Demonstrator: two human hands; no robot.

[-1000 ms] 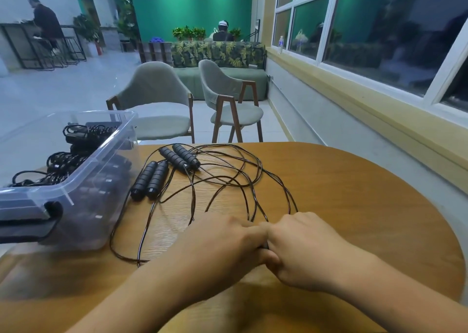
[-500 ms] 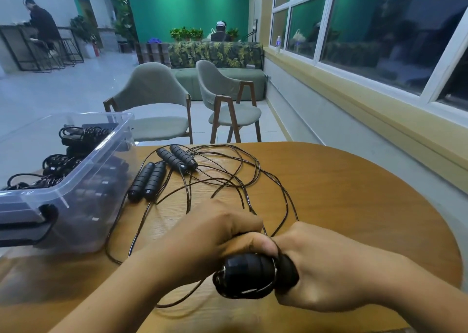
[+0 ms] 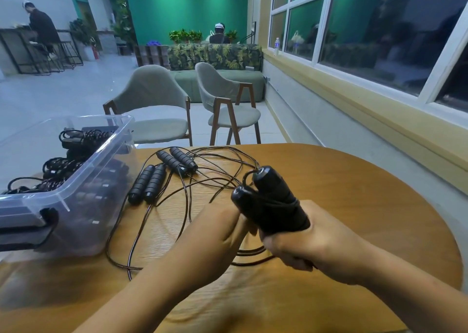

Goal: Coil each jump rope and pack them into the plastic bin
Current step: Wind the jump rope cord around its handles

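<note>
My right hand [image 3: 301,241] grips a pair of black jump-rope handles [image 3: 268,201], held upright with black cord wound round them. My left hand [image 3: 215,234] is beside the handles on their left; its fingertips are blurred and hidden, so what they hold I cannot make out. A loose length of that cord [image 3: 250,256] trails on the table under my hands. Two more pairs of black handles [image 3: 149,187] [image 3: 181,160] lie further back in a tangle of thin cord [image 3: 215,175]. The clear plastic bin [image 3: 83,190] at the left holds several coiled ropes [image 3: 65,160].
The round wooden table [image 3: 354,218] carries everything; its right edge curves close to a wall under windows. Two grey chairs [image 3: 157,109] stand beyond the far edge. The bin's lid latch [image 3: 27,229] sticks out at the near left.
Both hands have lifted off the table with the handles. The handle pair has swung from lying sideways to standing upright in my right hand, and my left hand has come away slightly.
</note>
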